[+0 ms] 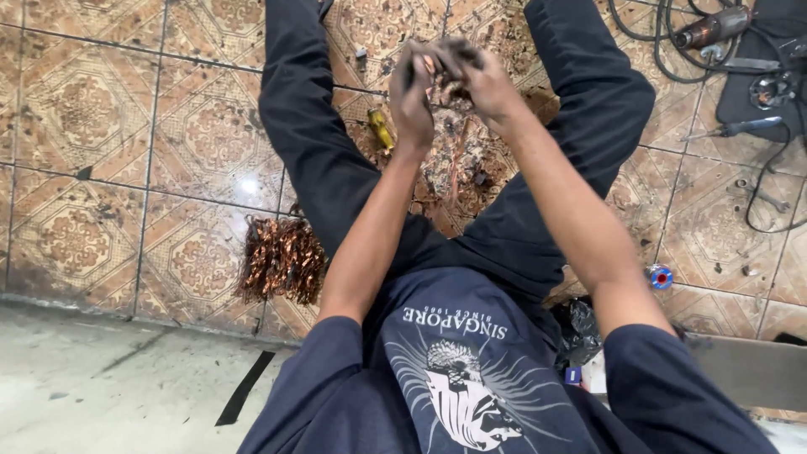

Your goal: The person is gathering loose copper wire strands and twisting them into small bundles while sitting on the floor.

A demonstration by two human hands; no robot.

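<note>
**Copper wire worked between two hands over a tiled floor**

Copper wire (444, 84), a small tangled clump, sits between both hands above the gap between the person's spread legs, over a heap of loose scrap (458, 164) on the patterned floor (101, 118).

Far left, the tiles give way to a bare concrete strip (84, 378) with a dark flat strip (245, 388) lying on it. Next comes a bundle of cut copper strands (282, 259), resting on the tiles just beside the left thigh. A yellow-handled tool (380, 129) lies on the floor near the left wrist.

The left hand (414, 97) has its fingers (418, 60) curled narrow around one side of the clump. The right hand (483, 80) meets it from the other side, its fingers (458, 52) bent and pinching the same wire; both hands are dark with grime and touch each other at the tips.

Further right, a small red and blue roll (661, 276) lies near the right knee. In the top right corner are a power tool (713, 27), black cables (664, 50) and a blue-handled screwdriver (744, 127), well apart from the hands.
</note>
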